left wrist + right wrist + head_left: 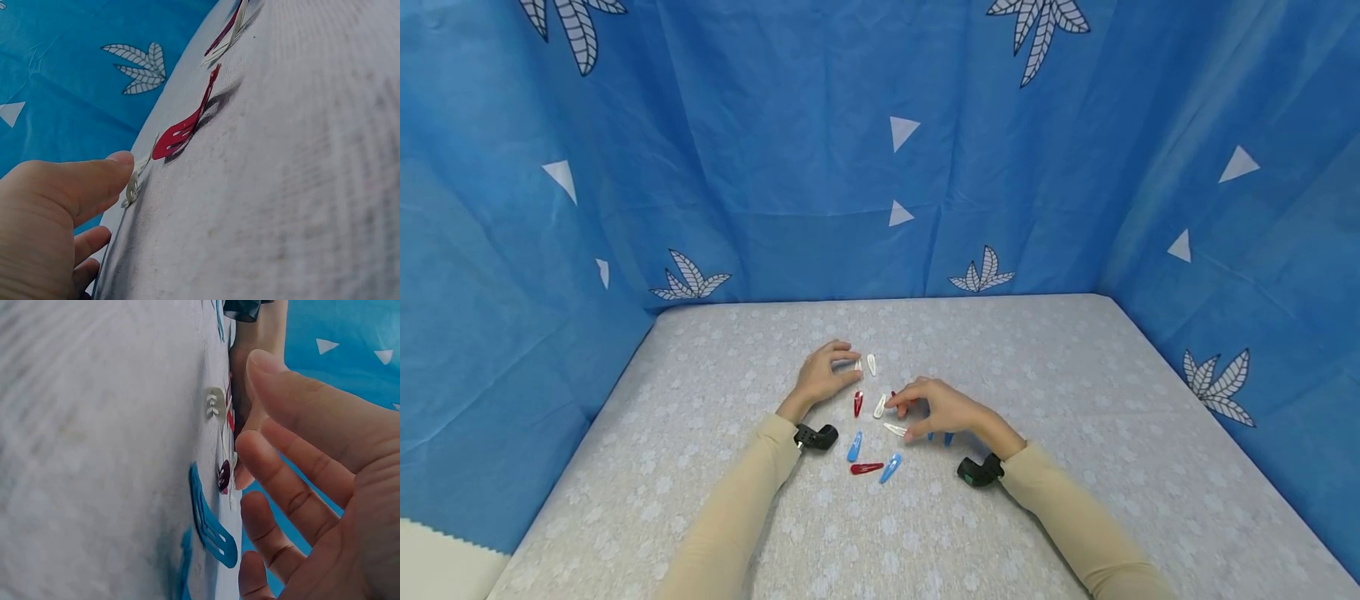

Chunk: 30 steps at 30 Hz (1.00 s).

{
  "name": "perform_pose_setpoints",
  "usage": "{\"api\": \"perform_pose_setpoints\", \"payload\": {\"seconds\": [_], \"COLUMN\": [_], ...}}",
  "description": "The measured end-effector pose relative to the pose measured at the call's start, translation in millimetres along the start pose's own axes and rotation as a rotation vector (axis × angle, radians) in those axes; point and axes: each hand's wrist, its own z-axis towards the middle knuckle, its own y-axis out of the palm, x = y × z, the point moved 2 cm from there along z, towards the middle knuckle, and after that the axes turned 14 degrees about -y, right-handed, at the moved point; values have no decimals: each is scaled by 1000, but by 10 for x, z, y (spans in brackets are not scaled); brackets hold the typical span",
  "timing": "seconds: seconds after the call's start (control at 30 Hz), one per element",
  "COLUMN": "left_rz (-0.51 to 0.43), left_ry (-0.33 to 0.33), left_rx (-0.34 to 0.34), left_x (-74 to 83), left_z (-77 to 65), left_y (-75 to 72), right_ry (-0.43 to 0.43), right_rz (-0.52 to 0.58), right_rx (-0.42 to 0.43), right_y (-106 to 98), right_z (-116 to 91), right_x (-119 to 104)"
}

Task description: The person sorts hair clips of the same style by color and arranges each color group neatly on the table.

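Note:
Snap hair clips in white, red and blue lie scattered on a patterned tablecloth. My left hand [827, 373] is at the far left of them, thumb and fingers spread apart around a white hair clip [858, 365]; the left wrist view shows the thumb right by it. Another white clip [871, 364] lies just beyond the fingertips. My right hand [943, 408] hovers palm down with loosely bent fingers, holding nothing. Near its fingertips are two white clips, one upright [880, 406] and one slanted [895, 429]. Blue clips [212, 519] lie under this hand, partly hidden, beside a dark red clip [224, 477].
Between the forearms lie a red clip [858, 404], a blue clip [854, 446], another red clip [867, 468] and another blue clip [891, 468]. Black wrist cameras [816, 437] sit on both wrists. A blue curtain [820, 150] surrounds the table [1037, 350] at the back and sides.

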Motion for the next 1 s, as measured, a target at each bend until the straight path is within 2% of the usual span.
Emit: {"api": "perform_pose_setpoints", "payload": {"seconds": [0.47,1.0], "left_rz": [9,19], "left_ry": [-16,2], "left_rx": [1,5], "left_x": [-30,-12], "left_z": [6,-7], "left_y": [22,17], "right_ry": [-3,-36], "right_rz": [26,23], "right_rx": [-49,-87], "right_y": [69,111], "right_z": [-6,8], "right_x": [33,11]}}
